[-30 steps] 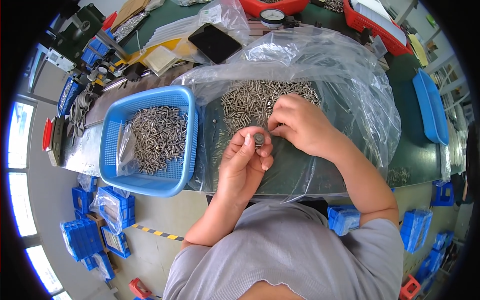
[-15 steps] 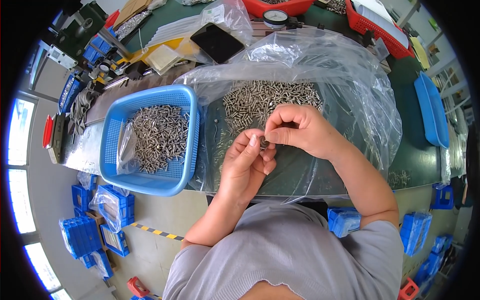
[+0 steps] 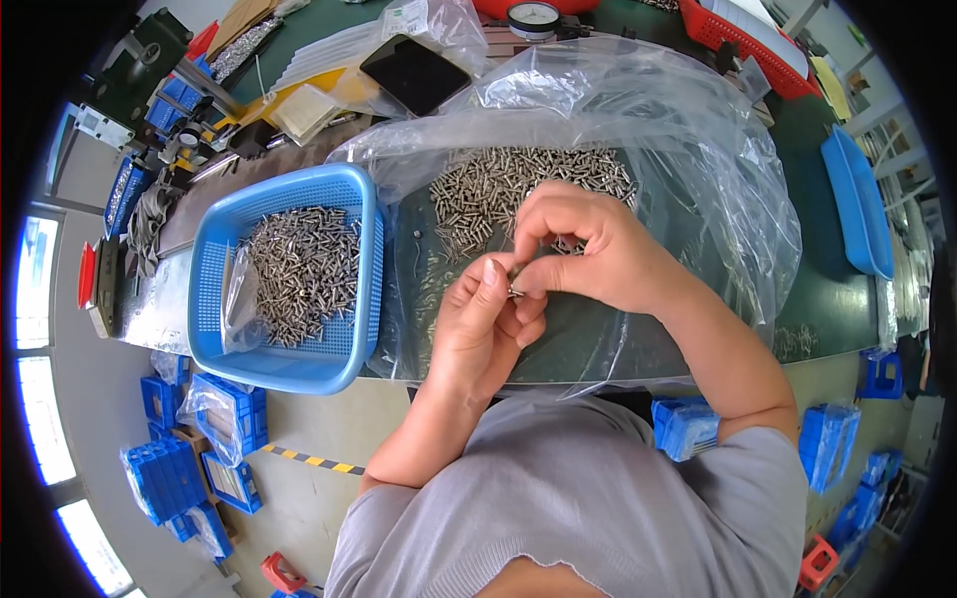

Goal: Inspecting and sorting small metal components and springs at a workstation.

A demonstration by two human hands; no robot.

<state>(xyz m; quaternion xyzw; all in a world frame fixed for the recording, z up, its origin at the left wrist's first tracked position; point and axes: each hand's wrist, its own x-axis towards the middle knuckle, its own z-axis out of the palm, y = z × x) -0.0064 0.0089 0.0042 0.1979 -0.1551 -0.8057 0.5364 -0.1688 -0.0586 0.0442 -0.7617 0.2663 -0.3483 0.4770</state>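
Observation:
My left hand [image 3: 471, 327] and my right hand [image 3: 596, 251] meet over the near part of the green worktop. Between their fingertips is a small metal part [image 3: 515, 292], mostly covered, so its exact kind does not show. My left thumb and forefinger pinch it from the left. The right thumb and fingers close on it from above and the right. Just beyond the hands lies a loose pile of small metal pins [image 3: 488, 189] on clear plastic sheeting. To the left, a blue perforated basket [image 3: 204, 249] holds many similar pins [image 3: 309, 264] and a crumpled clear bag.
Clear plastic sheeting [image 3: 698, 149] spreads behind and right of the pile. Farther back are a black phone [image 3: 415, 76], a round dial gauge [image 3: 533, 18] and a red basket [image 3: 748, 50]. A blue tray [image 3: 857, 204] stands at the right edge; blue crates [image 3: 164, 478] sit on the floor.
My right fingers have shifted slightly left and closed farther over the small part. A dark round piece visible between the fingertips before is now mostly covered. The whole view has shifted a little.

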